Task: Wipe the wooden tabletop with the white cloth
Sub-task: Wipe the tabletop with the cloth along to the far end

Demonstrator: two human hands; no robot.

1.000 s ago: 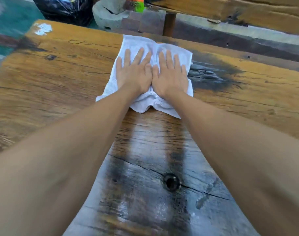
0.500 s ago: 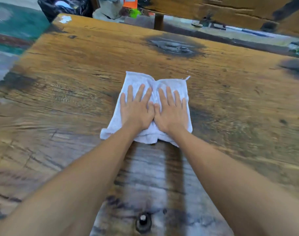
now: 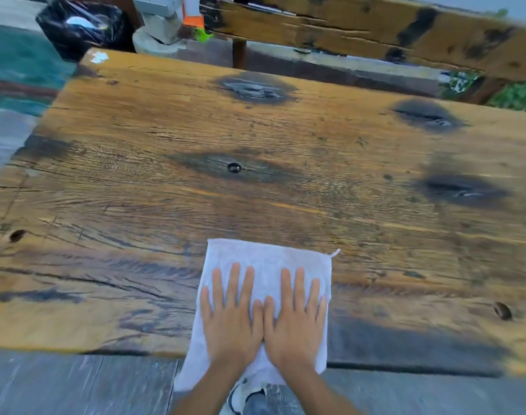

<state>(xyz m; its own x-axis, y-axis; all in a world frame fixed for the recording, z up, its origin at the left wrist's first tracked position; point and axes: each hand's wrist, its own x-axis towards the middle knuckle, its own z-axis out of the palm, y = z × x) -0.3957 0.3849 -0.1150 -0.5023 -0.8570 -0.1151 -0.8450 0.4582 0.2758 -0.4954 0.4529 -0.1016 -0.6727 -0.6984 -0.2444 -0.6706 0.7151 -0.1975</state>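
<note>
The white cloth (image 3: 267, 259) lies flat at the near edge of the wooden tabletop (image 3: 196, 205), its near end hanging over that edge. My left hand (image 3: 231, 319) and my right hand (image 3: 294, 322) press down on it side by side, thumbs touching, fingers straight and spread. The tabletop is worn orange-brown wood with dark burnt patches, cracks and small knot holes.
Beyond the far edge stands a wooden bench back (image 3: 375, 34), a black rubbish bag (image 3: 79, 28) at the far left and grey blocks (image 3: 160, 25) beside it. Grey floor planks (image 3: 76, 384) show below the near edge, with a shoe (image 3: 240, 393) between my forearms.
Both hands have drawn the cloth back from the far part of the table to its near edge. My arms are now bent close, and the cloth overhangs the edge.
</note>
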